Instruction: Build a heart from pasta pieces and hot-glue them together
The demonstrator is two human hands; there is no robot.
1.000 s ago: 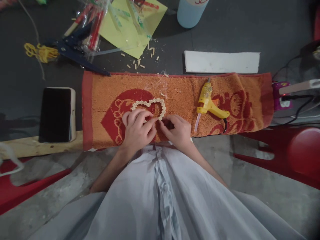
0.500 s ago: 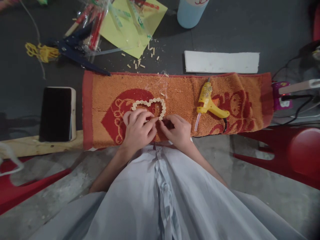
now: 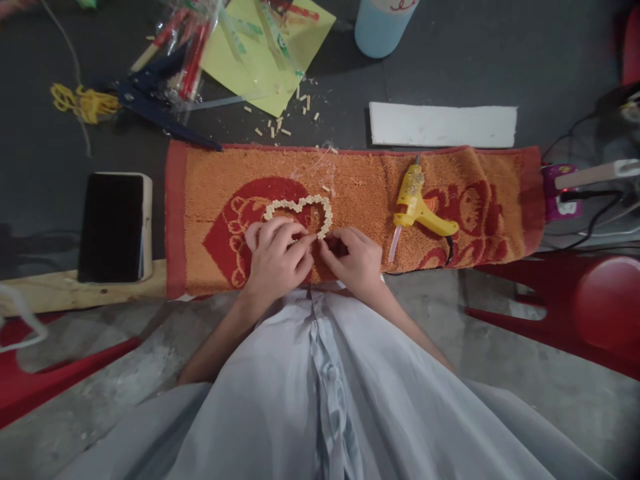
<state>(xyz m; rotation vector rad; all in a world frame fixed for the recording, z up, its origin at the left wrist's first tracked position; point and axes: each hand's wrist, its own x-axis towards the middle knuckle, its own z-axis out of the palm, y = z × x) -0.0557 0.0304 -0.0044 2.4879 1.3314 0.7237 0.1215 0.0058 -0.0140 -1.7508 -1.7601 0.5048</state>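
A heart-shaped frame [image 3: 326, 208] made of small pale wooden pieces lies on the orange and red towel [image 3: 357, 180]. My left hand [image 3: 281, 250] covers its lower left part, fingers bent and closed on it. Beside the heart's lower right side is my right hand [image 3: 353, 259], its thumb and forefinger pinched together at the frame's edge. Whatever sits between those fingertips is too small to make out. To the right of my hands a yellow glue gun [image 3: 414, 200] rests on the towel, a clear glue stick poking from its rear.
Short wooden bits [image 3: 279, 125] lie scattered behind the towel, near a yellow-green paper [image 3: 240, 67] and dark blue cutters [image 3: 145, 107]. A white foam strip [image 3: 443, 125] and a bottle of blue liquid [image 3: 383, 30] stand farther back. A tablet-like device [image 3: 113, 227] lies left; red chairs [image 3: 605, 307] flank me.
Both hands stay almost still at the heart frame. Only a very slight shift of the whole view shows.
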